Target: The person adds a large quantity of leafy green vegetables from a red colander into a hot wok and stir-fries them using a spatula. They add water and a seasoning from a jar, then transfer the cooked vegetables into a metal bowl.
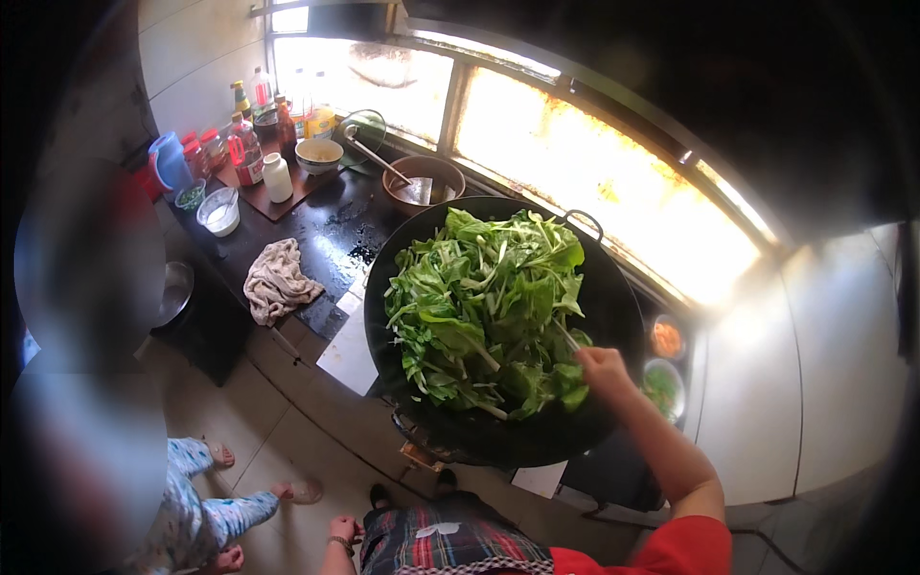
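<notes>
A large black wok (618, 309) is heaped with leafy greens (489, 316), their pale stems showing among the leaves. At the wok's right side, my right hand (602, 370) grips the handle of a cooking utensil (566, 335); its far end is buried in the greens, so its kind is hidden. My left hand (346, 530) hangs low beside my plaid apron (453, 535), away from the wok. Its fingers look curled, and the frame does not settle whether anything is in them.
Left of the wok, a black counter (338, 215) carries a crumpled cloth (280, 282), a brown bowl (424, 180) with a metal spatula (413, 188), and several bottles (244, 147). Right of it sit small bowls (661, 388). Another person (194, 510) stands at left.
</notes>
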